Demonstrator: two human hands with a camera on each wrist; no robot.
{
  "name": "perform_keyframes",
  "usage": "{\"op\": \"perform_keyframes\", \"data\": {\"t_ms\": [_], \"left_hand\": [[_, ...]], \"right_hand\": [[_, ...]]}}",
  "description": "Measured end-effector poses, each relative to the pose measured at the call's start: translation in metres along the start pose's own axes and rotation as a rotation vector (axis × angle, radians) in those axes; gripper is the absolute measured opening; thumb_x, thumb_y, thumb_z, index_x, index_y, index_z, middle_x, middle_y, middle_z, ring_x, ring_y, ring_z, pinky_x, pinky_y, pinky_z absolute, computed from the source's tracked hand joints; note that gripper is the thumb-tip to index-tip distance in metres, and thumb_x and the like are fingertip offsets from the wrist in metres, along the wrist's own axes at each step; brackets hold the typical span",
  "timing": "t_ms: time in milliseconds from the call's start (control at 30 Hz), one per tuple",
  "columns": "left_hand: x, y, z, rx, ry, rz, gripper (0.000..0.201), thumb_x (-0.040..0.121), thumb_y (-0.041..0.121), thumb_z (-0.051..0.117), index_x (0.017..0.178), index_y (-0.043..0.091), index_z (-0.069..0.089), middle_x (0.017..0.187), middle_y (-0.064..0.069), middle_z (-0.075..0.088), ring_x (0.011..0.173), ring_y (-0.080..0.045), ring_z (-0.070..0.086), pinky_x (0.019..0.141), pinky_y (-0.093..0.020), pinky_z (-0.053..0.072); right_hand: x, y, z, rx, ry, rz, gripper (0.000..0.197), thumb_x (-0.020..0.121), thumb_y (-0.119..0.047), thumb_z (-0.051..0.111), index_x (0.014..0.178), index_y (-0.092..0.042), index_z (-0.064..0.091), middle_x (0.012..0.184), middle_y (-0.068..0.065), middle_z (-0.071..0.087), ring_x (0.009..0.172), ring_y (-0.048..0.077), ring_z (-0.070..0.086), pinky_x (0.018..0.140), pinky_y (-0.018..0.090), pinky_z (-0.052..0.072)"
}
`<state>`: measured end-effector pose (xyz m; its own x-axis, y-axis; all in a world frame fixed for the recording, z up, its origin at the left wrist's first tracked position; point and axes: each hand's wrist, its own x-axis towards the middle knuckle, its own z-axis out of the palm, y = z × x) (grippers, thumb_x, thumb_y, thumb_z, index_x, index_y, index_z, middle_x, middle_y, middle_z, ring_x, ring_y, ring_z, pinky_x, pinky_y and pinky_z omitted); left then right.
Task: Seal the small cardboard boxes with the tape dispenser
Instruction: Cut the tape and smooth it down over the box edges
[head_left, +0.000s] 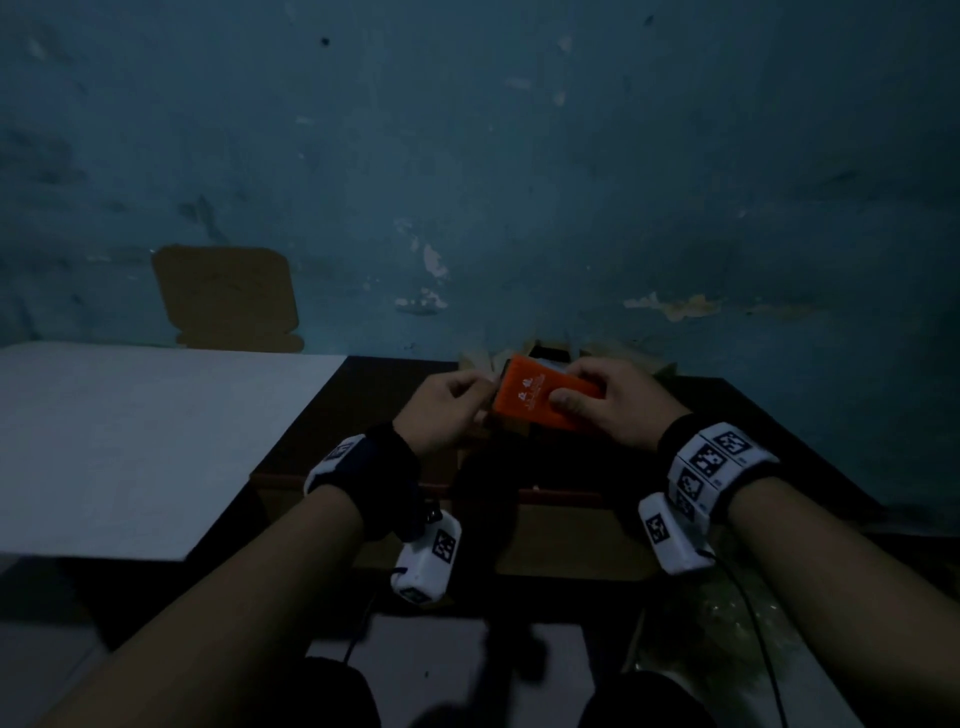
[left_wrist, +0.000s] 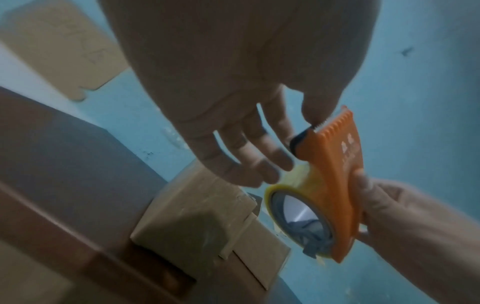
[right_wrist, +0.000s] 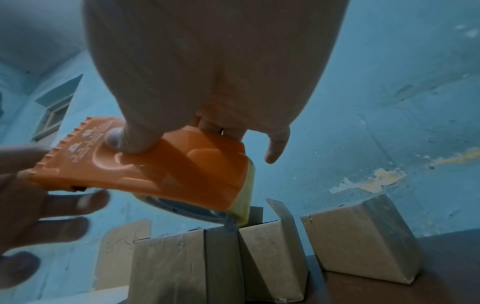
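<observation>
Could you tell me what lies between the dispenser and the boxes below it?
Only air: the dispenser, held in the right hand, hangs above the boxes, as the right wrist view shows.

Left hand at the toothed end of the orange tape dispenser, thumb on the serrated edge, other fingers loosely spread against its underside. Right hand grips the dispenser's far side. Yellowish tape roll sits in the dispenser. Below it, small cardboard boxes stand on the brown bench, against the blue wall. Flat cardboard sheet leans on the wall, top left.
</observation>
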<state>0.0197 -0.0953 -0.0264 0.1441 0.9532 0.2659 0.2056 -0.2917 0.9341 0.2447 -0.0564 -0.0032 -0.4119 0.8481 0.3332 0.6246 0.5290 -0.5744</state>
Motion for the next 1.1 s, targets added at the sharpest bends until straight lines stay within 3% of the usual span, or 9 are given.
{"op": "perform_keyframes", "data": {"t_ms": [133,267,433,600,767,833,967,1033,1100], "left_hand": [[-0.003,-0.002,0.000,-0.064,0.034,-0.026,0.032,0.099,0.031,0.048,0.112,0.007,0.065,0.069,0.001,0.067,0.066,-0.014,0.064,0.067,-0.032,0.054],[0.000,-0.005,-0.001,-0.082,-0.012,-0.095,0.031,0.098,0.034,0.051,0.106,0.007,0.064,0.075,-0.004,0.067,0.068,-0.016,0.064,0.069,-0.032,0.052],[0.002,0.002,0.005,-0.185,-0.031,-0.117,0.023,0.101,0.027,0.044,0.087,0.015,0.057,0.052,0.012,0.059,0.051,-0.002,0.057,0.057,-0.025,0.046],[0.002,0.008,0.013,-0.350,0.058,-0.164,0.018,0.099,0.023,0.044,0.096,0.012,0.058,0.082,-0.004,0.060,0.072,-0.013,0.058,0.062,-0.027,0.042],[0.001,0.003,0.014,-0.568,-0.003,-0.202,0.020,0.094,0.029,0.052,0.082,0.013,0.048,0.063,-0.006,0.041,0.049,-0.013,0.043,0.048,-0.025,0.031],[-0.001,0.005,0.016,-0.572,-0.033,-0.194,0.024,0.092,0.033,0.056,0.085,0.013,0.047,0.061,-0.006,0.037,0.046,-0.012,0.041,0.044,-0.022,0.031],[-0.006,0.006,0.013,-0.449,-0.114,-0.199,0.032,0.090,0.043,0.056,0.082,0.013,0.054,0.060,-0.005,0.043,0.049,-0.014,0.040,0.048,-0.023,0.031],[-0.006,0.002,0.008,-0.417,-0.135,-0.181,0.035,0.084,0.047,0.059,0.090,0.013,0.057,0.062,-0.003,0.048,0.052,-0.016,0.042,0.052,-0.026,0.031],[-0.007,0.000,0.004,-0.408,-0.121,-0.178,0.029,0.087,0.042,0.060,0.089,0.014,0.057,0.061,0.000,0.053,0.054,-0.015,0.048,0.055,-0.029,0.036]], "right_hand": [[-0.004,-0.001,0.001,0.020,-0.027,-0.025,0.047,0.076,-0.055,0.060,0.105,-0.018,0.065,0.101,-0.001,0.067,0.091,0.012,0.064,0.081,0.035,0.055],[-0.007,0.002,0.001,0.057,-0.061,-0.037,0.049,0.075,-0.057,0.060,0.107,-0.019,0.064,0.104,-0.002,0.066,0.093,0.010,0.064,0.081,0.031,0.054],[-0.010,0.004,0.000,0.114,-0.088,-0.036,0.046,0.075,-0.055,0.061,0.104,-0.019,0.065,0.103,-0.003,0.067,0.092,0.009,0.065,0.078,0.027,0.053],[-0.011,0.004,-0.003,0.173,-0.113,0.000,0.040,0.076,-0.054,0.060,0.103,-0.025,0.065,0.102,-0.005,0.067,0.090,0.007,0.066,0.073,0.022,0.049],[-0.013,-0.002,-0.006,0.211,-0.137,-0.002,0.038,0.076,-0.051,0.061,0.101,-0.024,0.064,0.100,-0.005,0.068,0.084,0.001,0.066,0.067,0.015,0.050],[-0.013,-0.003,-0.007,0.215,-0.139,0.000,0.038,0.076,-0.051,0.061,0.102,-0.023,0.065,0.100,-0.005,0.068,0.083,0.002,0.067,0.068,0.016,0.050],[-0.016,-0.003,-0.007,0.209,-0.150,-0.001,0.034,0.079,-0.047,0.063,0.103,-0.022,0.066,0.101,-0.007,0.068,0.085,0.000,0.066,0.070,0.015,0.051],[-0.017,-0.003,-0.006,0.210,-0.152,-0.003,0.036,0.078,-0.048,0.063,0.103,-0.022,0.066,0.101,-0.007,0.068,0.087,0.001,0.066,0.072,0.017,0.051],[-0.017,-0.002,-0.005,0.196,-0.155,0.001,0.037,0.077,-0.050,0.063,0.102,-0.024,0.067,0.100,-0.007,0.069,0.087,0.002,0.066,0.072,0.018,0.049]]}}
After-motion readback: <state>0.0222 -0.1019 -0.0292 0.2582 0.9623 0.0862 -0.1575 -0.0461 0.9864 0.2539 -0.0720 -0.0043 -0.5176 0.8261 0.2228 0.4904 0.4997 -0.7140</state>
